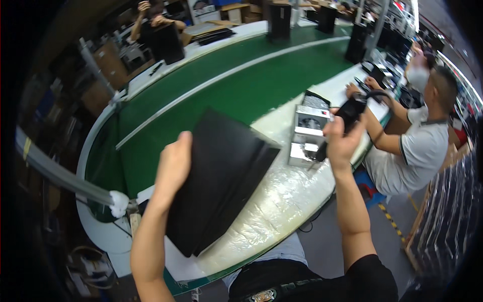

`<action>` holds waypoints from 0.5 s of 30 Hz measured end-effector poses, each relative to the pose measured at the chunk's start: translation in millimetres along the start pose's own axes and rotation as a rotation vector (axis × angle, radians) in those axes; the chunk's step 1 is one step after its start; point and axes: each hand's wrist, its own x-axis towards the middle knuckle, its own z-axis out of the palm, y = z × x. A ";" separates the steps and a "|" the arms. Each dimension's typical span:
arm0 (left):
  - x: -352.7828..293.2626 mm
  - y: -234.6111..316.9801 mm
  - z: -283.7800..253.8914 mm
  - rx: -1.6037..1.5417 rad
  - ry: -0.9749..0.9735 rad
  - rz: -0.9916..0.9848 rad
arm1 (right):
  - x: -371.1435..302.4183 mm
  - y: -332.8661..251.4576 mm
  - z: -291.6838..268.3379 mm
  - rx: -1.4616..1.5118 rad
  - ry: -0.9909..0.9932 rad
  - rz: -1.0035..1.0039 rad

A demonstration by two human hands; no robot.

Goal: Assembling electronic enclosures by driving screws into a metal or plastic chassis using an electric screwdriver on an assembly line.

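Observation:
A large black rectangular case [216,176] stands tilted on the near edge of the bench, in front of me. My left hand [176,161] grips its left edge, thumb up, the fingers partly hidden. Raised to the right, my right hand [346,136] is closed around a black device with a thick cable [350,111]; blur hides its exact kind. Just left of that hand are silver metal box units [308,130], one with a round fan-like opening. A dark packet [316,98] lies behind them.
The bench top under the case has a shiny plastic cover [261,216]. Beyond runs a green conveyor belt [246,83] with a pale dividing rail. A co-worker [422,136] sits at the right; another person [156,22] handles a black case across the belt. A metal post [65,168] juts in at left.

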 end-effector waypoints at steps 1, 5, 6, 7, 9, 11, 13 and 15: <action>2.4 3.9 9.0 -0.029 0.003 0.058 | 4.6 -18.2 5.4 0.009 -0.005 0.002; 11.4 -8.9 52.9 -0.057 -0.015 0.115 | 18.5 -76.7 43.3 0.111 -0.027 -0.157; 11.1 -17.2 61.8 -0.018 -0.047 0.087 | 20.7 -81.6 51.6 0.154 -0.062 -0.179; 8.9 -14.6 67.4 0.039 -0.107 0.025 | 22.9 -87.9 56.4 0.175 -0.070 -0.204; -1.8 -19.3 60.6 0.131 -0.129 0.041 | 22.5 -96.3 74.2 0.217 -0.101 -0.248; -27.1 -30.1 56.7 0.218 -0.046 0.143 | 17.5 -99.0 91.7 0.244 -0.125 -0.282; -45.1 -25.1 39.9 0.214 -0.158 0.031 | 11.7 -98.5 113.9 0.321 -0.127 -0.217; -58.2 -35.4 40.3 0.168 -0.110 0.015 | 3.0 -96.3 140.3 0.360 -0.146 -0.140</action>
